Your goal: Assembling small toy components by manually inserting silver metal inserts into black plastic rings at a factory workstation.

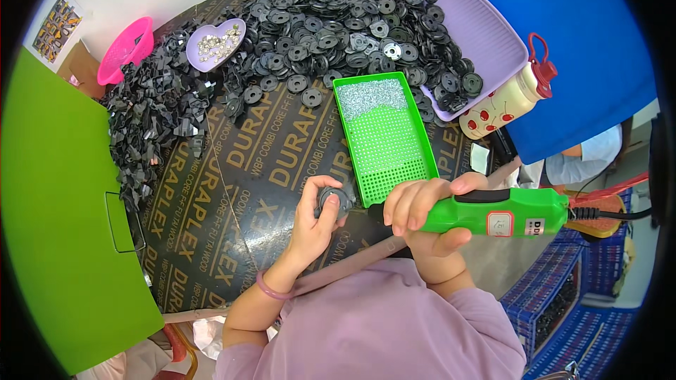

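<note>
My left hand (315, 224) pinches a round black plastic part (344, 201) between thumb and fingers, just above the table's near edge. In my right hand (431, 214) lies a green corded electric screwdriver (522, 205), held level with its dark nose toward the black part. Whether the tip touches the part is hidden by my fingers. Just beyond both hands is a green perforated tray (429, 146), its far end covered with tiny silver screws (371, 97). A large heap of round black discs (310, 24) spreads behind it.
Angular black pieces (162, 91) are heaped at the left, near a pink basket (127, 49) and a purple heart-shaped dish (202, 63) of small metal bits. At the right, a purple basket (486, 32) lies tilted beside a cherry-patterned bottle (501, 103). The screwdriver's cord (620, 215) runs right.
</note>
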The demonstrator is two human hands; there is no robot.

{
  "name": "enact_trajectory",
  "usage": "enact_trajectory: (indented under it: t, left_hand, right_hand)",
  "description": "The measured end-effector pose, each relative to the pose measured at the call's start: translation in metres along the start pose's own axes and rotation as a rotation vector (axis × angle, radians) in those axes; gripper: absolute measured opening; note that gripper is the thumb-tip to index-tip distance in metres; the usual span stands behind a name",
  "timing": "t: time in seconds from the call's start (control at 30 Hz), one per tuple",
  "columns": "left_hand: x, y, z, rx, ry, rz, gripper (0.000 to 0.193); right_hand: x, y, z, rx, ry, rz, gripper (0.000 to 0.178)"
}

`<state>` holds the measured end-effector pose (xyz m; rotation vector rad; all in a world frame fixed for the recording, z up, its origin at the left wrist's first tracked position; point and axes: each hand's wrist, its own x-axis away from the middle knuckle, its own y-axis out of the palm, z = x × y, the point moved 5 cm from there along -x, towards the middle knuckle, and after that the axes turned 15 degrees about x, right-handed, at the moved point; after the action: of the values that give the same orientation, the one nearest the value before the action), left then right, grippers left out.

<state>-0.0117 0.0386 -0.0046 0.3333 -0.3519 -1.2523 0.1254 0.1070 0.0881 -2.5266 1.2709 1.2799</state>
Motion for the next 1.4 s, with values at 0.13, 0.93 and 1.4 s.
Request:
enact_trajectory:
  t: [0.13,0.93,1.4]
  left_hand:
    - [0.000,-0.001,0.001,-0.033,0.022,0.014,0.015]
    - [0.003,0.003,0.003,-0.044,0.048,-0.035,0.016]
    - [0.002,0.003,0.002,-0.070,0.055,-0.005,0.015]
  right_hand:
    - [0.001,0.002,0.000,0.023,0.036,-0.007,0.050]
    - [0.000,0.000,-0.013,0.045,0.046,-0.026,0.051]
    - [0.000,0.007,-0.003,0.120,-0.004,-0.078,0.050]
